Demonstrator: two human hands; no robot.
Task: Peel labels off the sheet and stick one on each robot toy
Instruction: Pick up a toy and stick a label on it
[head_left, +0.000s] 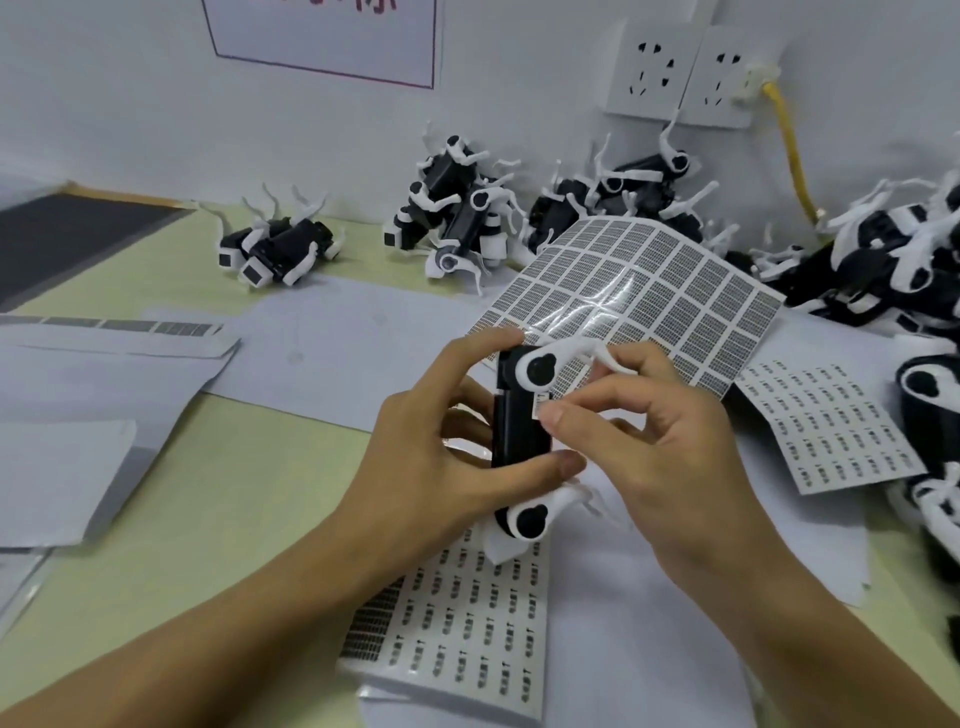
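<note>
Here the left hand (436, 441) grips the robot toy (522, 431) with fingers curled round its black body: the thumb lies across the lower front, the index finger hooks over the top beside the upper white joint, and the other fingers wrap behind. The toy stands roughly upright above the worktop (249, 483), its white legs sticking out above and below the fingers. The right hand (654, 441) comes in from the right, thumb and index finger pinched together on a small label (543, 404) right at the toy's right edge; whether the label already touches the body cannot be told. Its remaining fingers are loosely bent, one touching a white leg of the toy. Both forearms reach up from the lower corners. Just behind the right fingers a curled label sheet (649, 291) lifts off the worktop, and another printed sheet (467, 623) lies flat below the left wrist. Heaps of robot toys (452, 208) lie well beyond the fingers, along the wall (130, 104).
</note>
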